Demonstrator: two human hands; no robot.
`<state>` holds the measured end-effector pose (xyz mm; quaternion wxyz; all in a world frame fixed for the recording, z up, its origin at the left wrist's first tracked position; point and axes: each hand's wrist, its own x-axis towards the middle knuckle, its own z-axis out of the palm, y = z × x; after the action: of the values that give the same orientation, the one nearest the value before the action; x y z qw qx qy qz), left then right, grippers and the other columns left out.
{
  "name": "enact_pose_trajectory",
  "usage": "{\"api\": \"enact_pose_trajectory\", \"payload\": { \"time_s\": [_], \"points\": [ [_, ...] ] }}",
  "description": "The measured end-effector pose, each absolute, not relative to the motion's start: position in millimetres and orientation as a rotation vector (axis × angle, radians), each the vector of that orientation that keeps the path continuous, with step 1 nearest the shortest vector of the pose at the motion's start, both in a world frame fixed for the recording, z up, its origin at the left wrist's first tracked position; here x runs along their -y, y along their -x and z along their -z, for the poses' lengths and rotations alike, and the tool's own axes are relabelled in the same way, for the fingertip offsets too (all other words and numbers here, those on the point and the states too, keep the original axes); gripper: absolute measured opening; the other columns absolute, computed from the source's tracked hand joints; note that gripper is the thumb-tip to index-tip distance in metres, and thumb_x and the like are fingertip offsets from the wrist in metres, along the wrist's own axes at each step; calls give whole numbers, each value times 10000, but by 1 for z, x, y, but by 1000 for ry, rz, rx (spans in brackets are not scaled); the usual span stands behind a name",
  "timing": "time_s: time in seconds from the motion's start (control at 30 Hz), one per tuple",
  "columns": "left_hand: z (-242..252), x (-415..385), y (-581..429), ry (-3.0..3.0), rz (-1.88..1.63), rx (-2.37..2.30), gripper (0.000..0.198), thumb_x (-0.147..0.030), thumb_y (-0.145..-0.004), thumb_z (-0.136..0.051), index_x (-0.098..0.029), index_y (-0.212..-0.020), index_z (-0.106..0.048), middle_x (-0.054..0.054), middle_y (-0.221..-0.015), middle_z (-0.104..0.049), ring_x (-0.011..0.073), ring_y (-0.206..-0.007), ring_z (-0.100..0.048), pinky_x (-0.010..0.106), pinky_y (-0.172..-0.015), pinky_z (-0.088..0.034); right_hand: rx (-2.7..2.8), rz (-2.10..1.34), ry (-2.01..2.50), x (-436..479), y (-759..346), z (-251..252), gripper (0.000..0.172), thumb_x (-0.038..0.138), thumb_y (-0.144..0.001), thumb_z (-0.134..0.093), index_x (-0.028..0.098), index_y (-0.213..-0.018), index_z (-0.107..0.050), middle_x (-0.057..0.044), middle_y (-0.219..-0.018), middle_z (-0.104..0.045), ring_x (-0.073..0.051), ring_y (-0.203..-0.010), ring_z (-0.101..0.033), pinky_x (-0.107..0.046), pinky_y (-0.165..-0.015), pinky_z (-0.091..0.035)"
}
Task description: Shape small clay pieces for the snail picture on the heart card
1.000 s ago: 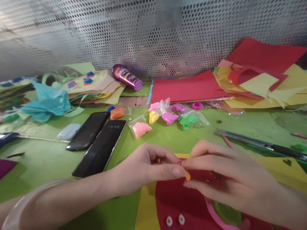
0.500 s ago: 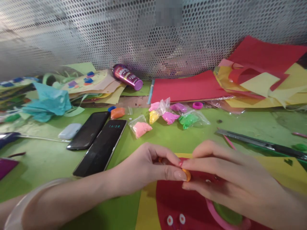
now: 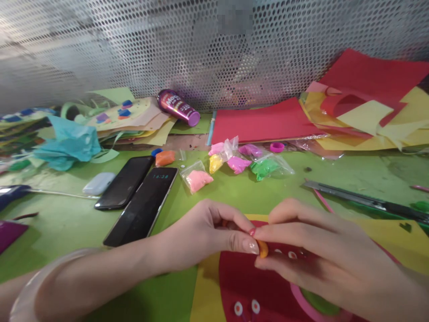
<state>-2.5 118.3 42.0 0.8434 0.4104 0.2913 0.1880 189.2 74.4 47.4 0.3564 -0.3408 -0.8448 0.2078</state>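
Note:
A small lump of orange clay (image 3: 263, 248) is pinched between both hands above a red paper shape (image 3: 248, 279). My left hand (image 3: 214, 232) is closed on it with thumb and forefinger. From the other side, the thumb and fingertips of my right hand (image 3: 321, 250) press against the same lump. The red shape lies on yellow paper (image 3: 204, 290) and bears small white rounds with orange centres (image 3: 238, 308). A pink ring with a green middle (image 3: 321, 302) lies on it, partly hidden under my right hand.
Two phones (image 3: 142, 208) lie left, near a white earbud case (image 3: 98, 183). Bags of coloured clay (image 3: 199, 179) lie ahead. A box cutter (image 3: 355, 199) rests at right. Paper sheets (image 3: 261, 120) and a purple tumbler (image 3: 177, 107) lie along the perforated metal panel (image 3: 187, 49).
The right fingers have shifted slightly around the orange clay, and more of the white rounds beneath them show. Otherwise the hands stay in nearly the same place.

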Motion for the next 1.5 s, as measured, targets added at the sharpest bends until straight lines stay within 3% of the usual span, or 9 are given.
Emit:
{"api": "enact_pose_trajectory", "payload": {
  "time_s": [0.17,0.4,0.7,1.5],
  "points": [
    [-42,-117,2,-856,-407,-639,51,-128,-662,-769,-146,-654,-721,-86,-587,-694,-15,-552,-601,12,-548,-439,2179,-482,894,-72,-190,-44,131,165,-833,-616,214,-954,-625,38,-820,-577,-12,-665,-568,-55,-634,-448],
    [-40,-115,1,-838,-441,-632,59,-155,-659,-776,-149,-650,-717,-77,-590,-690,-4,-560,-599,29,-563,-451,2184,-443,920,-68,-188,-41,128,176,-859,-576,223,-977,-586,45,-834,-582,-23,-597,-543,-103,-554,-454],
    [-40,-115,2,-856,-448,-603,33,-145,-696,-754,-151,-679,-726,-62,-593,-678,5,-587,-602,37,-590,-450,2176,-398,964,-67,-185,-41,97,249,-919,-492,242,-983,-565,45,-831,-588,-33,-609,-575,-118,-556,-482],
    [-41,-115,4,-891,-416,-680,132,-246,-641,-805,-151,-673,-719,-35,-592,-644,70,-595,-573,169,-670,-467,2162,-403,966,-68,-187,-41,110,225,-891,-535,230,-991,-580,29,-827,-601,-50,-612,-586,-135,-556,-494]
  ]
}}
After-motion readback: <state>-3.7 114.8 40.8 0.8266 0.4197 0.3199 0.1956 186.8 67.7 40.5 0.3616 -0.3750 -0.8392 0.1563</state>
